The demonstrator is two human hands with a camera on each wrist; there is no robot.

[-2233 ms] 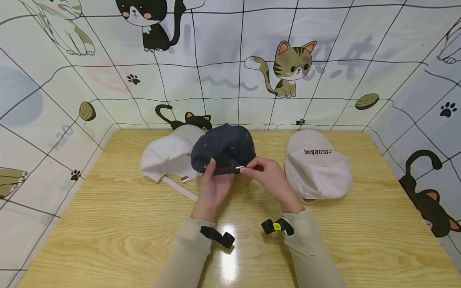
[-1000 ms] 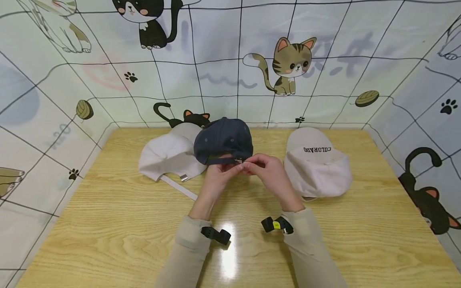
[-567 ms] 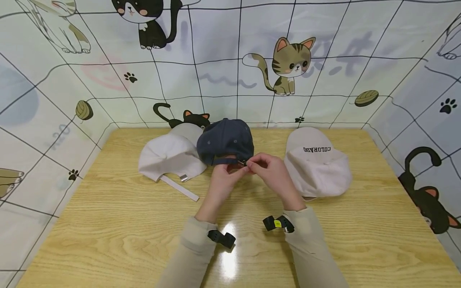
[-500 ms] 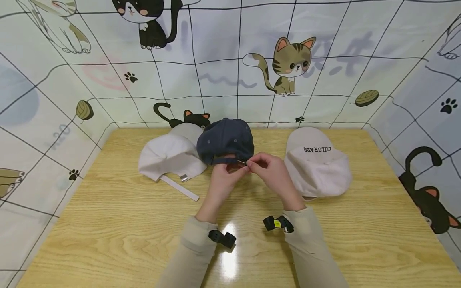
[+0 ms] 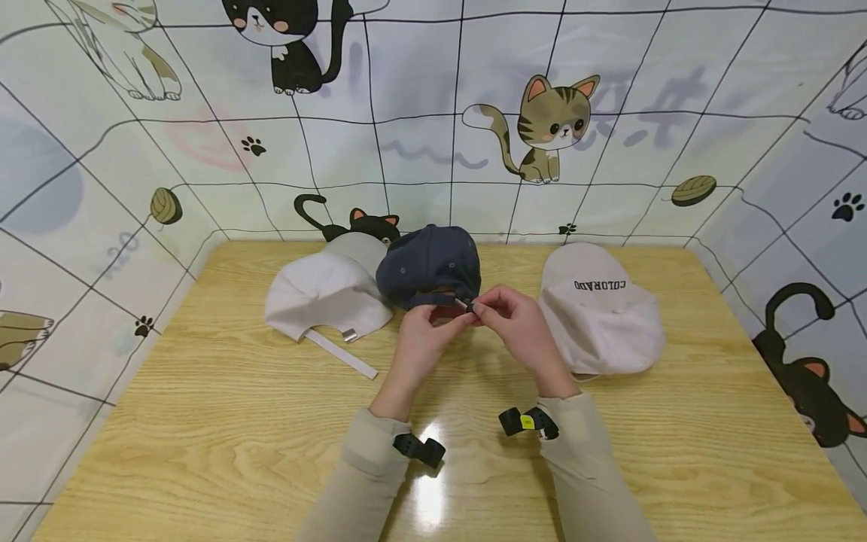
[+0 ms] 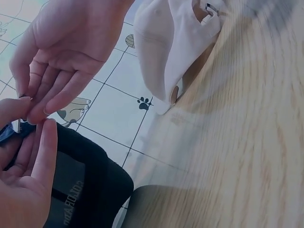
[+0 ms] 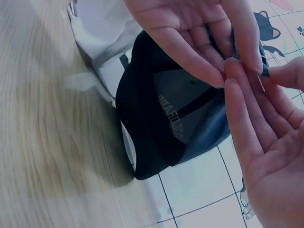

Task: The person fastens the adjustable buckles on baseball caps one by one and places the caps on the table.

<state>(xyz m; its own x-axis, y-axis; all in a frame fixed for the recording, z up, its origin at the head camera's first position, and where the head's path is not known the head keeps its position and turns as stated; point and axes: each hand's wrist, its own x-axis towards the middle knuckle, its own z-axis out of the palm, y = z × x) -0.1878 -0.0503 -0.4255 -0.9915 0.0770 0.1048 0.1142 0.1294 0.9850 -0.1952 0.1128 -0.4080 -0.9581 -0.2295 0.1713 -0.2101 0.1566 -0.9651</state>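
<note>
A navy baseball cap (image 5: 430, 263), its back opening toward me, is held up above the table. Its strap (image 5: 430, 299) crosses the opening to a metal buckle (image 5: 463, 304) at the right end. My left hand (image 5: 427, 339) pinches the strap by the buckle, its other fingers under the cap's edge. Beside it, my right hand (image 5: 518, 320) pinches at the same spot, the fingertips of both hands meeting there. In the right wrist view, faint lettering shows inside the dark cap (image 7: 175, 104). The strap's tip is mostly hidden between the fingers.
On the left lies a white cap (image 5: 314, 293) with its strap (image 5: 342, 354) hanging loose and a metal buckle (image 5: 349, 336). A pale cap lettered COLORADO (image 5: 599, 320) lies at right. Behind the wooden table (image 5: 257, 444) hangs a cat-print cloth (image 5: 420, 90).
My left hand has moved from the left of the opening to the buckle, thumb now meeting my right fingertips. The navy cap has shifted slightly right and turned a little.
</note>
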